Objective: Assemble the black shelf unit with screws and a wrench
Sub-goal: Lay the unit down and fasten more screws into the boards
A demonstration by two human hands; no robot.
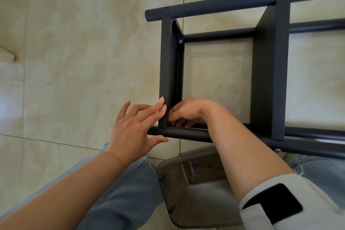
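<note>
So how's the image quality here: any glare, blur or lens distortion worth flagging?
Head view: wide-angle bending bows the shelf unit's poles and the floor tile seams; a washed-out bright patch at the left edge; soft daylight, faint shadows; the sleeve at the bottom corner is soft, while the left hand and right hand read fairly sharp.

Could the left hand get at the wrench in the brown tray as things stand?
Probably yes. The left hand only rests open against the shelf panel and tube, holding nothing. The wrench lies uncovered in the brown tray just below, with no limb across it.
</note>
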